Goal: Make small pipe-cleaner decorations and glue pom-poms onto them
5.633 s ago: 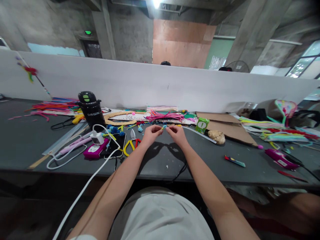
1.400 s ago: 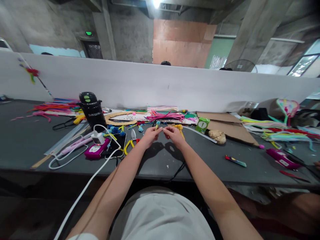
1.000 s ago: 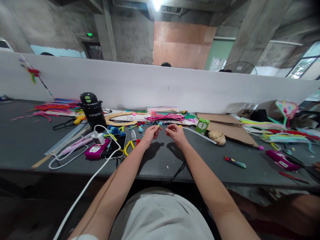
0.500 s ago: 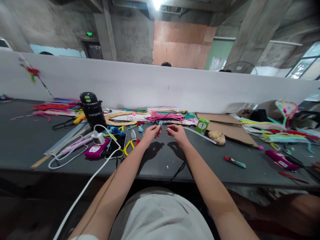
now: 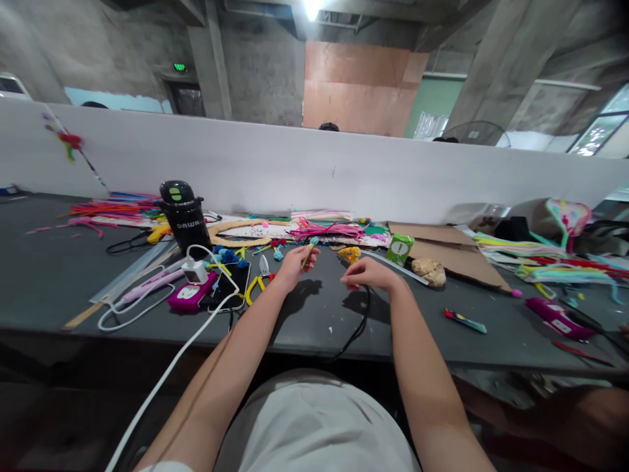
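My left hand is closed, its thumb and fingers pinching a thin, pale stick-like piece with a light blue fluffy tip. My right hand hangs just above the table, apart from the left. Its fingers are bent and bunched at the tips; whether something small is between them is not visible. Just beyond the right hand lies a yellow glue gun, and a black cable runs below that hand towards the table edge. Pliers with yellow and red handles rest left of my left forearm.
At left stand a black bottle and a purple power strip with a white cable. Pink pipe cleaners lie at the back. To the right are a green box, a brown lump, cardboard and a utility knife.
My right hand has drawn away from the left, moving right and towards me, so the glue gun now shows. The left hand stays in nearly the same place with its blue-tipped piece.
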`<move>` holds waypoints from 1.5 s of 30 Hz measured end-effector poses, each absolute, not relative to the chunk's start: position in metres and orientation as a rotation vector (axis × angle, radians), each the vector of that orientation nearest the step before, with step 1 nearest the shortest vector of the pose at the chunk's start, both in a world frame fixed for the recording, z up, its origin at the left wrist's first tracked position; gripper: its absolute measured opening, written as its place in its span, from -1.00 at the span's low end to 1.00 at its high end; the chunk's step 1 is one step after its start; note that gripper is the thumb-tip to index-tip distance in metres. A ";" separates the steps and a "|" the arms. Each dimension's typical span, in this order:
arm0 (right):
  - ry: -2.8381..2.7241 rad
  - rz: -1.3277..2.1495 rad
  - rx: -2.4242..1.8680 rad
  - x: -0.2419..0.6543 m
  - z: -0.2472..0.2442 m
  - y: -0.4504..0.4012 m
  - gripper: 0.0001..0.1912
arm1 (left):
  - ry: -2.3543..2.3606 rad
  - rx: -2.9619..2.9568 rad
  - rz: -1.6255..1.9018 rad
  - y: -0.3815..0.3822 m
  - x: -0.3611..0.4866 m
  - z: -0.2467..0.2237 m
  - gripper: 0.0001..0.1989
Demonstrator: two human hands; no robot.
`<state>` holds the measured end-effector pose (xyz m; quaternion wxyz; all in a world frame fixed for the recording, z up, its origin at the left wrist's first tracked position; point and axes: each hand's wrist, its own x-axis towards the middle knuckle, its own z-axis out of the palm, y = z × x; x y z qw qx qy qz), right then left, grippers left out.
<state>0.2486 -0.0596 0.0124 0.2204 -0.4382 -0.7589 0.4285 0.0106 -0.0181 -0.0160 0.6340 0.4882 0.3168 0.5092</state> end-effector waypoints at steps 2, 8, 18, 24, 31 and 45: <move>-2.034 1.124 -1.377 0.267 0.015 -0.062 -0.51 | 0.719 1.092 1.168 -0.018 0.010 -0.016 -0.60; -1.875 0.674 -1.827 0.300 0.000 -0.047 -0.42 | 0.664 1.080 1.179 -0.015 0.009 -0.017 -0.59; -1.814 0.226 -1.940 0.245 -0.028 -0.016 -0.51 | 0.678 1.219 1.210 -0.019 0.013 -0.018 -0.54; -1.638 0.412 -1.817 0.240 -0.040 -0.006 -0.66 | 0.786 1.337 1.278 -0.016 0.014 -0.021 -0.54; -1.380 0.731 -1.239 0.230 -0.031 -0.015 -0.64 | 0.962 1.381 1.421 -0.008 0.013 -0.027 -0.49; -1.505 0.719 -1.192 0.212 -0.019 -0.035 -0.67 | 1.017 1.397 1.473 -0.009 0.011 -0.027 -0.54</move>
